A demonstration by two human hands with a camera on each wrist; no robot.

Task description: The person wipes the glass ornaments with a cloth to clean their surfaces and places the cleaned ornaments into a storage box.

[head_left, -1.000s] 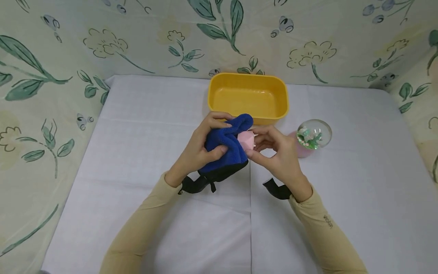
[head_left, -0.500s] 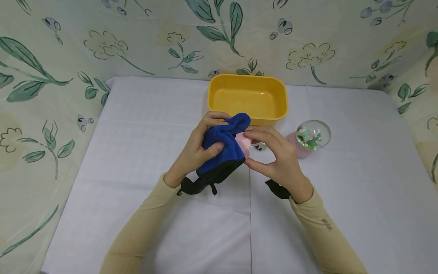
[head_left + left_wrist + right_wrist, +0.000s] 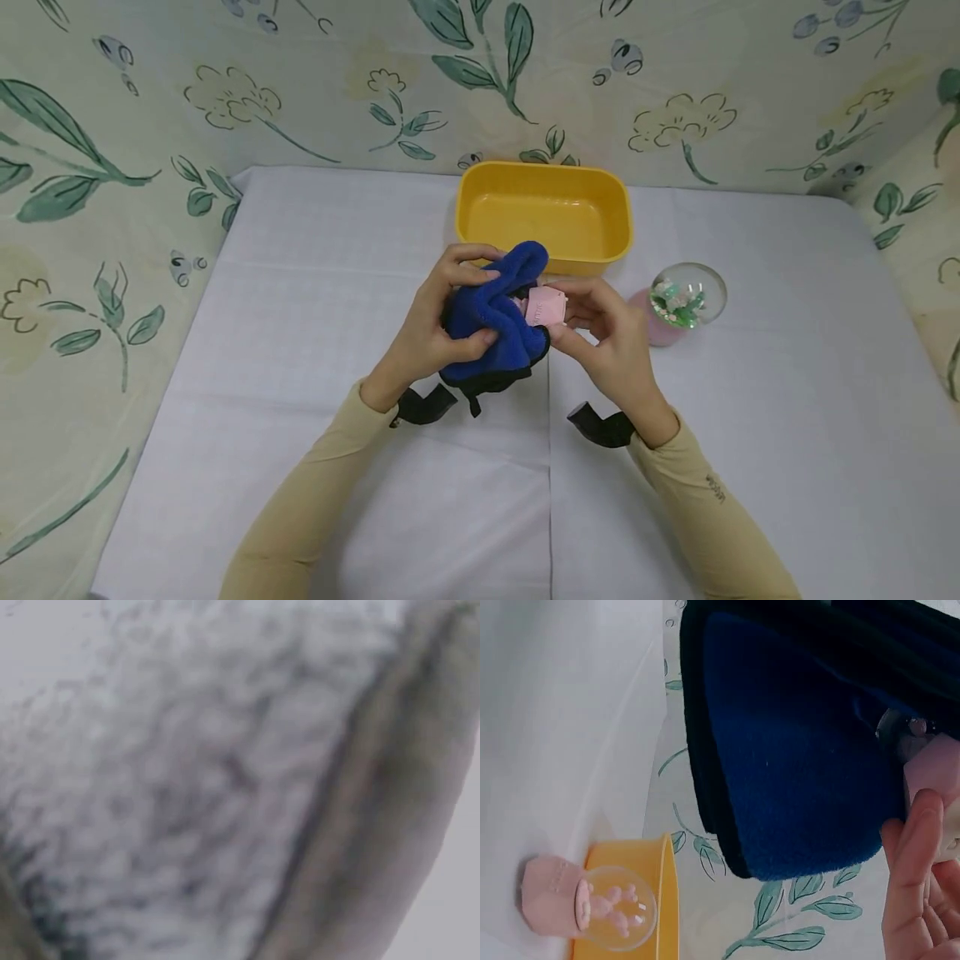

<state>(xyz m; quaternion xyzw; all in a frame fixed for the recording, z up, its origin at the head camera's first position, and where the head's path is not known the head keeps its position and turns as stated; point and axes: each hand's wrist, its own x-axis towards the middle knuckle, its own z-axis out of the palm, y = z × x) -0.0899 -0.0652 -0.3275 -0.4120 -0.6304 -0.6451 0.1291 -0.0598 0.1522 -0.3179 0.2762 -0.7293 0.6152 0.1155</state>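
Observation:
My left hand (image 3: 423,329) grips a blue plush cloth (image 3: 487,321) with black edging, bunched around a small snow globe. The globe's pink faceted base (image 3: 546,308) sticks out of the cloth on the right, with faint lettering on one face. Pinching that base are the fingers and thumb of my right hand (image 3: 618,333). In the right wrist view a bit of the clear glass dome (image 3: 889,729) shows between the cloth folds; the rest is covered. The left wrist view is blurred, filled by the cloth (image 3: 172,795) close up.
A second snow globe (image 3: 684,296), with a pink base and green and white figures inside, stands right of my right hand. Behind the hands is a yellow rectangular basin (image 3: 480,225) on the white-covered table (image 3: 315,317). Flowered fabric (image 3: 315,83) hangs around the back and sides.
My right hand has turned the pink base within the cloth, so its lettered face now shows. The cloth has shifted slightly, and its black lower edge hangs differently. My left hand keeps its grip.

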